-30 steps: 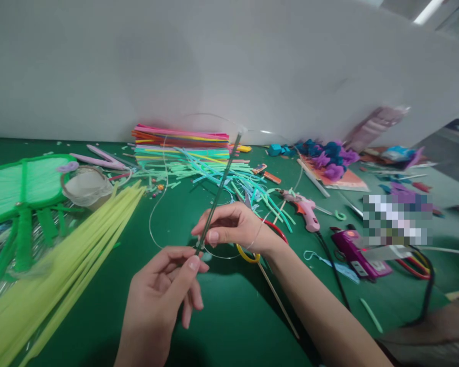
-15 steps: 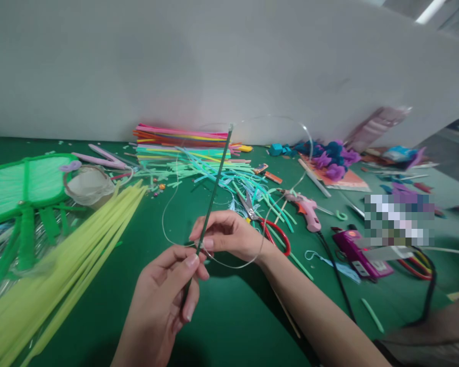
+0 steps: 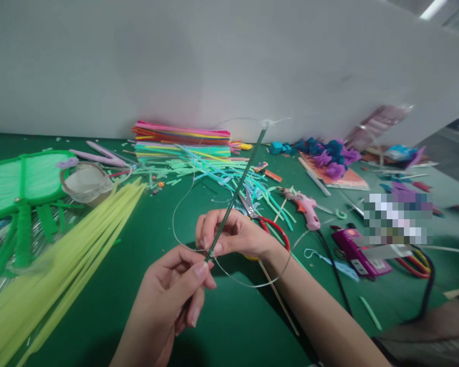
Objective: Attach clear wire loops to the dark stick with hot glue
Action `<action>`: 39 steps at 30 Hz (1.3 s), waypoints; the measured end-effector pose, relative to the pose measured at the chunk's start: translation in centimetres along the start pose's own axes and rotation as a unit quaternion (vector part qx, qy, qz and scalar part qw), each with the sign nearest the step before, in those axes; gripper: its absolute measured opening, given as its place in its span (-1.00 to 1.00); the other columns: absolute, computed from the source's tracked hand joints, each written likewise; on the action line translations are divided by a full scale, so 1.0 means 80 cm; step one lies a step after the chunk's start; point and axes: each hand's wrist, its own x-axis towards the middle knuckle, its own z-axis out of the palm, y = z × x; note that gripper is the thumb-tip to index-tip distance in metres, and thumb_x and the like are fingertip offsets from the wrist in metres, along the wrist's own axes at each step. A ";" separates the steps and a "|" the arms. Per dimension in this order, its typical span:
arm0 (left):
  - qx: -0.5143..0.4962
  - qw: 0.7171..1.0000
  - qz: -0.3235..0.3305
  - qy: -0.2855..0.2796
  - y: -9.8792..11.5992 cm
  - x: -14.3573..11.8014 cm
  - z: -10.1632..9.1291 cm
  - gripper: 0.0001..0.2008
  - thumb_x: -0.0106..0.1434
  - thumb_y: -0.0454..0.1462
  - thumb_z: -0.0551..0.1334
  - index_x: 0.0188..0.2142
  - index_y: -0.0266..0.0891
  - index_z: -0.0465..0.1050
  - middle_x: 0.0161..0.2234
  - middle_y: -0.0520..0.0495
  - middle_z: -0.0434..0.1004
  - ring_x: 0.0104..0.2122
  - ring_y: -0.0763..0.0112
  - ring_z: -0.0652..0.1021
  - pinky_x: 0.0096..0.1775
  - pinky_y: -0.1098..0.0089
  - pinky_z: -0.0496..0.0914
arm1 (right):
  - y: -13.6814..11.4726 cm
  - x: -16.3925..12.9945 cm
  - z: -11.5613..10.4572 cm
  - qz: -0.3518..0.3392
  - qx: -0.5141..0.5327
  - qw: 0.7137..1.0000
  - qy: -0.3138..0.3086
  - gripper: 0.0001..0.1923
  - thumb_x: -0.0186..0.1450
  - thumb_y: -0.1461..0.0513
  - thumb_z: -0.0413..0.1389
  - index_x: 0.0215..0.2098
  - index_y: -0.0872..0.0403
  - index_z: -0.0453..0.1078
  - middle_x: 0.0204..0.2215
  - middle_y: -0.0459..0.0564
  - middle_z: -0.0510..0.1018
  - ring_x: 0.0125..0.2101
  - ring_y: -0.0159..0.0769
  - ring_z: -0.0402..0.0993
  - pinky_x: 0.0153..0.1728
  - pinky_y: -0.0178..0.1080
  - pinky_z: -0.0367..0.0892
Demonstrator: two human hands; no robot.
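My left hand [image 3: 172, 293] pinches the lower end of a thin dark green stick [image 3: 239, 188] between thumb and forefinger. The stick slants up and to the right, and its top end carries a small clear knot. My right hand [image 3: 231, 232] grips the same stick just above the left hand. A thin clear line [image 3: 252, 283] loops from the stick's top, down past both hands and under my right wrist. Both hands hover above the green table [image 3: 229, 316].
Yellow-green strips [image 3: 72, 255] fan out at left beside a green fan shape [image 3: 23, 183] and a tape roll [image 3: 84, 183]. Coloured strips [image 3: 183, 140] are stacked at the back. Red-handled scissors [image 3: 265, 221], a pink glue gun [image 3: 306, 206] and a purple tool [image 3: 357, 255] lie to the right.
The stick's top has swung to the right and leans more steeply. The clear line's loop has dropped lower, under my right wrist. Both hands keep their grip.
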 end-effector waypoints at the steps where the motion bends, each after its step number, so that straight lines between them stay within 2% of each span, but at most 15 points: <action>1: 0.000 1.000 0.007 0.010 0.001 -0.001 0.002 -0.69 0.00 -0.09 0.46 -0.51 -0.23 0.42 -0.58 0.07 0.47 -0.79 0.76 0.20 -0.72 0.62 -0.06 | -0.001 0.000 0.000 0.000 0.004 1.000 -0.004 -0.86 0.18 0.19 0.30 -0.35 0.06 0.46 -0.37 -0.12 0.45 -0.37 -0.43 0.39 -0.31 -0.33 0.34; 9: 0.037 0.996 0.048 0.061 0.000 -0.005 0.012 -0.75 0.01 -0.16 0.44 -0.53 -0.24 0.43 -0.59 0.02 0.49 -0.78 0.72 0.22 -0.71 0.62 -0.03 | -0.004 -0.004 -0.002 0.015 -0.008 1.000 -0.016 -0.85 0.20 0.18 0.27 -0.34 0.09 0.45 -0.39 -0.11 0.43 -0.39 -0.43 0.36 -0.33 -0.33 0.29; 15: 0.036 0.996 0.051 0.064 -0.001 -0.006 0.015 -0.76 0.01 -0.17 0.43 -0.53 -0.26 0.45 -0.59 0.01 0.50 -0.78 0.74 0.23 -0.70 0.63 0.00 | 0.003 0.001 -0.003 0.006 -0.018 1.000 -0.024 -0.73 0.15 0.08 0.30 -0.39 0.11 0.43 -0.45 -0.11 0.44 -0.48 -0.44 0.35 -0.42 -0.34 0.26; 19: 0.022 0.997 0.055 0.053 0.000 -0.009 0.019 -0.77 0.02 -0.19 0.42 -0.53 -0.27 0.44 -0.60 0.04 0.49 -0.76 0.75 0.25 -0.68 0.66 0.02 | 0.008 0.002 -0.004 0.000 0.022 0.999 -0.033 -0.72 0.10 0.13 0.34 -0.40 0.14 0.42 -0.47 -0.11 0.43 -0.50 -0.48 0.33 -0.46 -0.38 0.22; 25: 0.012 0.996 0.069 0.048 -0.001 -0.010 0.022 -0.78 0.03 -0.21 0.41 -0.53 -0.28 0.44 -0.61 0.06 0.48 -0.76 0.76 0.26 -0.67 0.65 0.04 | 0.007 0.001 -0.004 0.001 0.032 0.998 -0.051 -0.73 0.11 0.13 0.33 -0.40 0.14 0.41 -0.46 -0.12 0.41 -0.47 -0.47 0.33 -0.42 -0.37 0.23; 29: 0.011 0.995 0.067 0.073 -0.005 -0.006 0.014 -0.74 0.05 -0.16 0.42 -0.52 -0.26 0.43 -0.60 0.06 0.48 -0.76 0.75 0.24 -0.69 0.64 0.00 | 0.004 -0.001 -0.001 -0.018 0.017 1.000 -0.006 -0.79 0.13 0.21 0.34 -0.32 0.12 0.45 -0.39 -0.10 0.45 -0.41 -0.47 0.38 -0.37 -0.37 0.31; 31: 0.008 0.994 0.072 0.078 -0.006 -0.003 0.008 -0.72 0.07 -0.12 0.42 -0.50 -0.25 0.42 -0.59 0.07 0.47 -0.76 0.75 0.22 -0.71 0.63 0.01 | 0.003 -0.001 0.000 -0.039 0.006 0.999 0.022 -0.76 0.12 0.29 0.35 -0.25 0.09 0.48 -0.35 -0.12 0.46 -0.37 -0.48 0.41 -0.34 -0.38 0.34; 36: -0.006 0.996 0.070 0.054 -0.010 0.002 -0.002 -0.66 0.10 -0.04 0.40 -0.49 -0.23 0.40 -0.62 0.11 0.41 -0.76 0.73 0.19 -0.71 0.61 0.03 | 0.007 0.001 0.000 -0.093 -0.047 0.993 0.061 -0.73 0.16 0.36 0.31 -0.18 -0.04 0.54 -0.26 -0.12 0.52 -0.35 -0.51 0.44 -0.34 -0.39 0.34; 39: -0.014 0.996 0.076 0.046 -0.010 0.002 -0.003 -0.66 0.12 -0.03 0.39 -0.49 -0.22 0.39 -0.66 0.15 0.34 -0.75 0.72 0.21 -0.70 0.62 0.05 | 0.017 0.003 0.006 -0.136 -0.088 0.981 0.108 -0.67 0.10 0.36 0.36 -0.20 -0.10 0.58 -0.29 -0.15 0.51 -0.35 -0.50 0.42 -0.36 -0.38 0.30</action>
